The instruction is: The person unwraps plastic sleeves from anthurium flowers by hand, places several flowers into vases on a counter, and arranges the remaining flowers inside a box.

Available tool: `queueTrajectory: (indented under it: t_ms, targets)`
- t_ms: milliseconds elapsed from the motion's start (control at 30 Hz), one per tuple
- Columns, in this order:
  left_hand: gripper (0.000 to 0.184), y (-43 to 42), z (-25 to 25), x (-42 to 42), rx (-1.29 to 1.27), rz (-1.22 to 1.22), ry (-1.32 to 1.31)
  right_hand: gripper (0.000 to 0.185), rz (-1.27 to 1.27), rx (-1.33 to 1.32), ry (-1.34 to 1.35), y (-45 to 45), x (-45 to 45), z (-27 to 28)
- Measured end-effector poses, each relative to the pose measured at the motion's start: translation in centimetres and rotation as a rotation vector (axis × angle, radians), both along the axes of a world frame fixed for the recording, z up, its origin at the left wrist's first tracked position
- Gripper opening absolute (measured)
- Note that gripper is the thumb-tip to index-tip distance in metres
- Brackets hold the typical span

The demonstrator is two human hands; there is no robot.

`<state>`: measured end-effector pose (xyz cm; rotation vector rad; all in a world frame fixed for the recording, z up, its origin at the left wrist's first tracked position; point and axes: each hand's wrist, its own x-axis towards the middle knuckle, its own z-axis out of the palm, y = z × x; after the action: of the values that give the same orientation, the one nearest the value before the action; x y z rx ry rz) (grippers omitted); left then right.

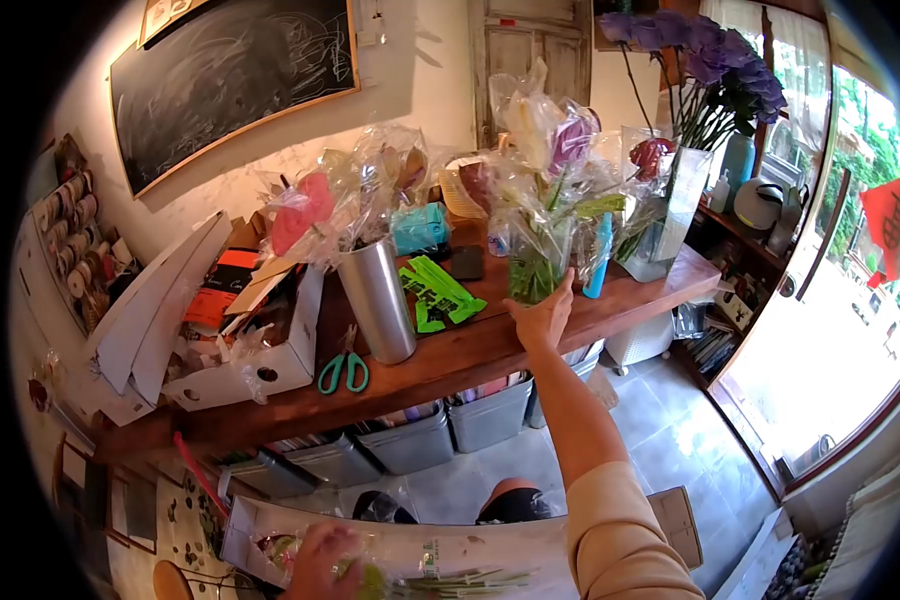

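Note:
My right hand (545, 315) reaches to the wooden table (435, 357) and is closed round the base of a glass vase (538, 262) with wrapped flowers and green stems. Low in the view, my left hand (325, 562) is blurred over a long open box (460, 545) of stems and wrapped blooms; its fingers are smeared. A silver metal vase (378, 305) with wrapped flowers stands left of the glass vase. Beside it lie teal-handled scissors (344, 372) and a bright green packet (438, 292). A light blue bottle (598, 258) stands just right of my right hand.
An open white box (295, 365) of papers sits at the table's left. A clear vase (670, 220) with purple flowers (715, 60) stands at the right end. Grey bins (405, 445) are under the table. A glass door (830, 330) is at the right.

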<state>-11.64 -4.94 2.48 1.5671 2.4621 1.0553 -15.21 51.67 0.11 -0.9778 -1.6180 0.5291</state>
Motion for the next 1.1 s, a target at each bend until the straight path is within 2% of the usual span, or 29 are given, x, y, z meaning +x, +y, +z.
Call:
queueTrajectory:
  t_ms: [67, 133, 200, 267, 300, 333, 433, 533, 633, 667, 800, 1100]
  targets:
    - [0.050, 3.9, 2.2, -3.1, 0.111, -0.114, 0.075, 0.133, -0.019, 0.045, 0.002, 0.0, -0.2, -0.3]
    - [0.059, 8.4, 0.5, -7.0, 0.348, -0.089, -0.164, 0.131, -0.038, 0.073, -0.010, 0.0, -0.6, -0.9]
    - [0.078, 14.4, 0.2, -11.5, 0.411, -0.009, -0.371, 0.135, -0.023, 0.074, -0.006, 0.2, -0.7, -1.2]
    - [0.099, 21.2, -0.3, -15.4, 0.594, 0.087, -0.460, 0.135, 0.011, 0.117, -0.009, 0.5, -0.3, -1.6]
    - [0.116, 23.9, 0.3, -17.6, 0.511, 0.223, -0.413, 0.135, 0.026, 0.136, -0.011, 0.7, -0.1, -1.9]
    - [0.127, 26.4, 0.9, -19.0, 0.552, 0.294, -0.450, 0.124, 0.038, 0.126, -0.006, 1.0, 0.1, -2.1]
    - [0.137, 31.1, 3.8, -19.6, 0.502, 0.478, -0.415, 0.126, 0.065, 0.049, -0.027, 0.9, 1.1, -1.4]
    - [0.134, 33.4, 3.7, -19.5, 0.567, 0.599, -0.160, 0.129, 0.040, 0.012, -0.006, 1.1, 1.1, -1.2]
    - [0.121, 33.8, 4.7, -18.8, 0.569, 0.609, -0.214, 0.131, -0.025, -0.066, -0.048, 0.3, 0.5, -0.7]
    - [0.110, 34.3, 4.0, -19.5, 0.563, 0.667, -0.156, 0.132, -0.050, -0.100, -0.071, 0.0, 0.4, -0.1]
    - [0.108, 34.0, 3.5, -21.5, 0.574, 0.573, -0.249, 0.130, -0.064, -0.109, -0.085, -0.2, 0.3, 0.1]
    - [0.110, 35.0, 2.9, -22.4, 0.643, 0.592, -0.206, 0.127, -0.003, -0.056, -0.102, 0.4, 0.4, -0.9]
